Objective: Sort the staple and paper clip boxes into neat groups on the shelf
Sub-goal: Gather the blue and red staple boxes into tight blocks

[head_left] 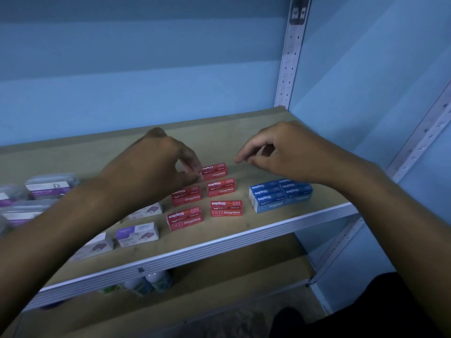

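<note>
Red staple box (214, 171) pinched by left hand (156, 164); right hand (280, 152) hovers loosely curled, holding nothing; best squared behind its neighbours, toward the shelf (280, 223) back edge.

Your two forearms enter from the lower left and lower right of the frame, both bare, with no sleeves, watch or rings visible. At the lower right corner, dark clothing (380, 311) covers your lap or leg.

Five red staple boxes (220, 187), six blue staple boxes (280, 195)
</note>
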Demonstrator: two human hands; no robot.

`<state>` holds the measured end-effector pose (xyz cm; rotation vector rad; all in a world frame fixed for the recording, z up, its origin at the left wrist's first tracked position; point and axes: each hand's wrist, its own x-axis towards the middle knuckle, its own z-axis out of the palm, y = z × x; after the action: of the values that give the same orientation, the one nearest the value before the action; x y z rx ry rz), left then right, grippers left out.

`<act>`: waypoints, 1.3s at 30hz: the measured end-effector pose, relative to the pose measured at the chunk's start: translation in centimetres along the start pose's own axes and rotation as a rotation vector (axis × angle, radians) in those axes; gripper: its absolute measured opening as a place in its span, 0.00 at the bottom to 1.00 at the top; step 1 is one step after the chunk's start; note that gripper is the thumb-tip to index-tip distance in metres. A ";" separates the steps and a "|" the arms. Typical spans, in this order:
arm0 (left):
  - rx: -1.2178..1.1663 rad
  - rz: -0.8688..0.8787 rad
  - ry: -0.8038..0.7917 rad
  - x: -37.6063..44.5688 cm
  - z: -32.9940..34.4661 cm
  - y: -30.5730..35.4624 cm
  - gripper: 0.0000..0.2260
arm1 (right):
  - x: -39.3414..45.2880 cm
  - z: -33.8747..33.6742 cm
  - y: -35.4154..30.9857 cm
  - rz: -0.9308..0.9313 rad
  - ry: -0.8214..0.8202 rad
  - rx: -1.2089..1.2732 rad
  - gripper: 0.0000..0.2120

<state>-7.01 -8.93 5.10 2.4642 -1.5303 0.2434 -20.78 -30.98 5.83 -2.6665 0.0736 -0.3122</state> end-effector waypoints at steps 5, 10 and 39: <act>0.055 -0.024 0.011 -1.7 0.2 -0.7 0.13 | 1.0 2.5 -1.3 -0.008 -0.015 0.033 0.07; 0.131 0.001 -0.013 -2.3 0.8 -0.6 0.15 | 1.0 4.8 -1.5 0.007 -0.078 0.025 0.09; 0.059 -0.044 -0.103 -4.2 0.5 0.2 0.14 | -1.0 4.4 -2.9 0.009 -0.116 -0.015 0.07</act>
<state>-9.03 -5.54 3.54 2.5900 -1.5277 0.1589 -20.70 -26.37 3.04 -2.6926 0.0514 -0.1550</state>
